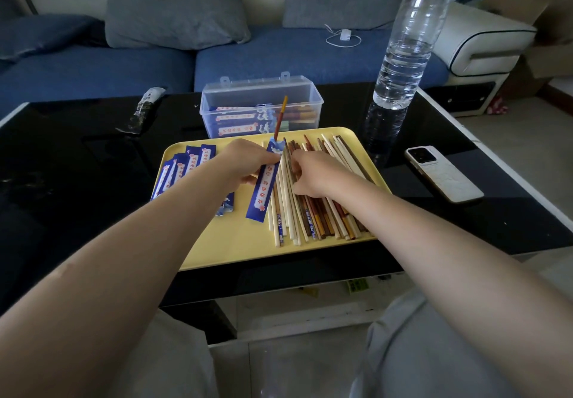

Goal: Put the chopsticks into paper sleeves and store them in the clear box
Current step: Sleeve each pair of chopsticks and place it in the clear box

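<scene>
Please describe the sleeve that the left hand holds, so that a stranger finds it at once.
Find the yellow tray. At its middle the left hand holds a blue paper sleeve. Unlike the empty sleeves fanned at the tray's left, a red-brown chopstick sticks out of it.

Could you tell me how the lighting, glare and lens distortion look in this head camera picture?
Head view: dim, bluish light; the black table mirrors the water bottle, with pale glare on its right edge; wide-angle bending curves the table edges and stretches both forearms; focus stays sharp on the yellow tray.
</scene>
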A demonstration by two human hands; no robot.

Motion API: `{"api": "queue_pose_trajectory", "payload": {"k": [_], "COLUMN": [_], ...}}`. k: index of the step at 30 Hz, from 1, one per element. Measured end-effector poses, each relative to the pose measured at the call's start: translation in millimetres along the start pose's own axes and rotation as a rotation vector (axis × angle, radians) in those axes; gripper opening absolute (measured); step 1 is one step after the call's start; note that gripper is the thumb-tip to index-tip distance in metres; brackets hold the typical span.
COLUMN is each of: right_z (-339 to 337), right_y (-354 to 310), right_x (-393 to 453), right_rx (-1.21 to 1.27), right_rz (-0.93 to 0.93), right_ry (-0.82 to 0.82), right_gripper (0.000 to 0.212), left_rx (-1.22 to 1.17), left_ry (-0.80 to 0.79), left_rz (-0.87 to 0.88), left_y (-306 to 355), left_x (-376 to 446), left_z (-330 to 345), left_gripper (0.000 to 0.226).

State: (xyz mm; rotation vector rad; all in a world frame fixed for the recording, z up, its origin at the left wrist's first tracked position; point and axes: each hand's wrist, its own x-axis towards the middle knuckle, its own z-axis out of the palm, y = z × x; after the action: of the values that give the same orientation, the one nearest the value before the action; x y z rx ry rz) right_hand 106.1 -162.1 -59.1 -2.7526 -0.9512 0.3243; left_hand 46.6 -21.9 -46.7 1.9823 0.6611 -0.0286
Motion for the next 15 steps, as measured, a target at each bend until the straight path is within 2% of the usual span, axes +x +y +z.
{"api": "queue_pose_trajectory", "payload": {"k": [4, 11, 15], "right_z": [-10, -35, -38], "right_y": [6, 24, 34], "right_x": [3, -2, 2], "right_rx": [0.047, 0.111, 0.442], "right_rz": [-0.003, -0.141, -0.132], "right_ry": [0.096, 0.203, 0.379], "right_gripper": [0.016, 0.023, 0.012], "left_rx": [0.074, 0.175, 0.212], "left_ry": [0.040, 0.085, 0.126], "left_rz": [0.026, 0.004, -0.078], "left_y": [-2, 1, 5], "left_x": [3, 5, 6], "left_z": [0, 1, 1], "left_gripper": [0.038, 0.028, 0.033]}}
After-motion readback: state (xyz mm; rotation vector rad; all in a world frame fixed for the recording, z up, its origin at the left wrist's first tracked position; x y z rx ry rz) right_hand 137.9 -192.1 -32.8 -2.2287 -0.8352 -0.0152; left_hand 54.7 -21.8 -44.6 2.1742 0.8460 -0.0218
